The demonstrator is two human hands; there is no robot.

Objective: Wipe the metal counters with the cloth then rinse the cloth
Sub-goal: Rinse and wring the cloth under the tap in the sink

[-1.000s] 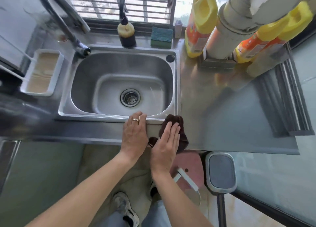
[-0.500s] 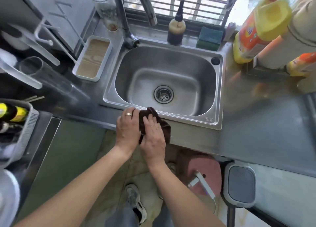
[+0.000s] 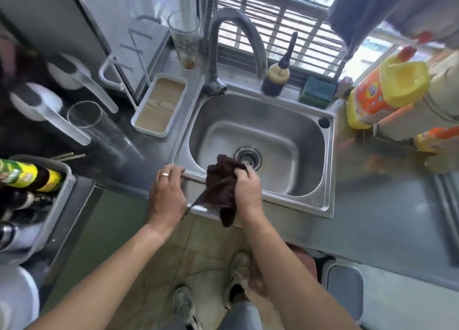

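Note:
A dark brown cloth (image 3: 221, 188) hangs bunched over the front rim of the steel sink (image 3: 310, 203). My right hand (image 3: 246, 188) is shut on its upper part, lifting it above the rim. My left hand (image 3: 167, 195) is beside it on the left and pinches a corner or edge of the same cloth, which stretches as a thin strip towards its fingers. The metal counter (image 3: 372, 205) runs to the right of the sink. The curved tap (image 3: 236, 48) stands at the back of the sink; no water is visible.
A white tray (image 3: 160, 106), a tall glass (image 3: 185, 38) and a lying clear glass (image 3: 104, 130) are left of the sink. A soap bottle (image 3: 277, 78), a green sponge (image 3: 316, 92) and orange-yellow detergent bottles (image 3: 382, 91) stand behind and to the right. A basket of bottles (image 3: 37, 188) is far left.
Both hands moved left along the sink's front rim with the cloth. The cloth went from pressed flat under my right hand to gathered and lifted, with my left hand holding its edge.

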